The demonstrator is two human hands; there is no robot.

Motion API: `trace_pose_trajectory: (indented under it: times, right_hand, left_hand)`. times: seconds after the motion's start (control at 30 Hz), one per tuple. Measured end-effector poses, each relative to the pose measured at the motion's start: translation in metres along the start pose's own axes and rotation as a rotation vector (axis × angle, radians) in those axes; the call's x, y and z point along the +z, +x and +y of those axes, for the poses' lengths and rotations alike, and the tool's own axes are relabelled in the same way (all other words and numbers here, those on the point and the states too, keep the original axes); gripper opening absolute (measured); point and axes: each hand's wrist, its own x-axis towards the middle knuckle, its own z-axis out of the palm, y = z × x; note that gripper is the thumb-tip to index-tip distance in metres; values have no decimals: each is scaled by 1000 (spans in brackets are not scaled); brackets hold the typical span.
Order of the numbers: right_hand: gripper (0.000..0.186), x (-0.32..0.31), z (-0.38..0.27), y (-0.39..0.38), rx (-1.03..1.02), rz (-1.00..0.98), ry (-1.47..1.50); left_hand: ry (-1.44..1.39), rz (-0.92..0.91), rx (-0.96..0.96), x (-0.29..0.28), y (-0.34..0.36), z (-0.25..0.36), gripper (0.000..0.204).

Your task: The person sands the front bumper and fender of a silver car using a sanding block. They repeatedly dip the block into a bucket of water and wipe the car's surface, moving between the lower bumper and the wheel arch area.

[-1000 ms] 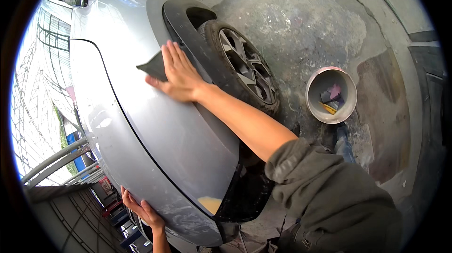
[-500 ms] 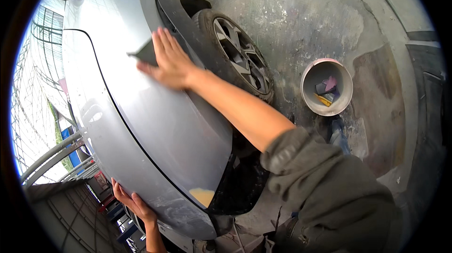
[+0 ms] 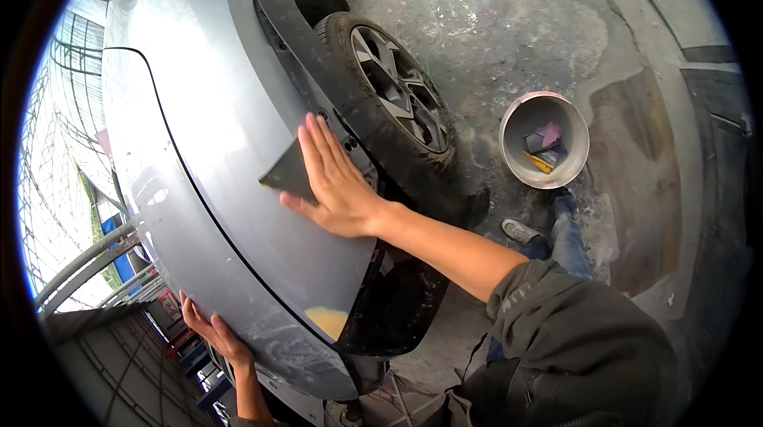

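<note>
My right hand [image 3: 338,189] lies with straight fingers over a dark grey sanding sheet [image 3: 290,170], keeping it pressed to the silver car body panel [image 3: 274,248]. One corner of the sheet sticks out past the thumb side; the rest is under the palm and fingers. At the lower left, my left hand [image 3: 216,332] rests against the outer edge of the car, its fingers extended and thumb apart. It holds nothing that I can see. A pale yellow patch [image 3: 327,321] shows on the panel's lower corner, beside a black opening [image 3: 389,312].
The wheel [image 3: 401,89] stands right of the panel, under a loose-looking black arch trim [image 3: 366,121]. On the stained concrete floor, a round bucket [image 3: 585,141] holds a pink piece, a yellow piece and grey ones. A shoe [image 3: 520,230] is close to the bucket.
My right hand has slid down and to the right along the panel with the sanding sheet, nearer the black opening. My left hand stays at the car's edge. A shoe has come into view.
</note>
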Motion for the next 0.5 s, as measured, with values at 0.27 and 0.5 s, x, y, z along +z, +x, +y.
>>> trace_pose_trajectory:
  times: [0.27,0.5]
  right_hand:
    - [95,24,-9,-91,-222,33,-142]
    - [100,-24,-14,160,-110,14,-319]
  left_hand:
    - [63,2,-33,-6,-9,1,73]
    - [88,-6,3,-2,0,11,72]
